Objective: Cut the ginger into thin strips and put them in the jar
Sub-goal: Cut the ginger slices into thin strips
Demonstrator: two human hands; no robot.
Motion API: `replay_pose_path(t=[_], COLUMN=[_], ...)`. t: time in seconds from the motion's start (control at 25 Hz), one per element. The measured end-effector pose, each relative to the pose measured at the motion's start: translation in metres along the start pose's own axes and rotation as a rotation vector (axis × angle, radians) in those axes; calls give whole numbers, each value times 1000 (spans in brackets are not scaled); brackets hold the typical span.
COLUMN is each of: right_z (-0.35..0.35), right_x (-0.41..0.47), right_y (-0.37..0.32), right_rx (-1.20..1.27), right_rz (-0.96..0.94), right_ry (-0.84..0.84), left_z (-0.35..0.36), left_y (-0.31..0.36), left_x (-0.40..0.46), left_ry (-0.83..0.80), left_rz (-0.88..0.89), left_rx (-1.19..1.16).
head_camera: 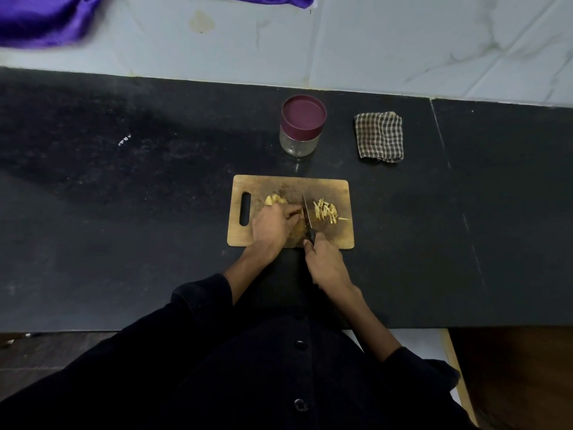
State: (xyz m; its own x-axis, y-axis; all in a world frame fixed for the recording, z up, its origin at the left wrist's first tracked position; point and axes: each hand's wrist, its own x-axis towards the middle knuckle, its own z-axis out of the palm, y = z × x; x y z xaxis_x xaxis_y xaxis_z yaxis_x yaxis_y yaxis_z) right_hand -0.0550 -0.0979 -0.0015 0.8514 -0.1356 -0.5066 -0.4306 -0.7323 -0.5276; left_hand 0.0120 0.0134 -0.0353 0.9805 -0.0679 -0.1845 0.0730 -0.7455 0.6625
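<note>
left hand: sat palm-down on the ginger, fingers curled over it and pinning it to the cutting board
right hand: wrapped round the knife handle, blade pointing away across the board, right next to the left fingertips
ginger: uncut chunk peeked out past the left knuckles, near the board's handle slot
ginger strips: little loose pile on the board, just right of the blade
jar: stood on the black counter behind the board, maroon lid on, looked empty tbh
checked cloth: folded, right of the jar
</note>
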Motion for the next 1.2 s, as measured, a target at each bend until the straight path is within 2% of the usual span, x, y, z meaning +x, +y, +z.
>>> replay_pose_path(t=[0.64,0.96,1.2], right_z=[9,7,1], right_x=[-1,-8,-14], right_y=[4,15,14], right_rx=[-20,45,53], right_rz=[92,86,56], right_ry=[-78,-6,24], left_z=[4,4,-1], left_y=[-1,-2,-3], left_x=[3,3,1], left_ry=[34,33,-14], left_rz=[5,6,-4], left_rx=[73,84,-80])
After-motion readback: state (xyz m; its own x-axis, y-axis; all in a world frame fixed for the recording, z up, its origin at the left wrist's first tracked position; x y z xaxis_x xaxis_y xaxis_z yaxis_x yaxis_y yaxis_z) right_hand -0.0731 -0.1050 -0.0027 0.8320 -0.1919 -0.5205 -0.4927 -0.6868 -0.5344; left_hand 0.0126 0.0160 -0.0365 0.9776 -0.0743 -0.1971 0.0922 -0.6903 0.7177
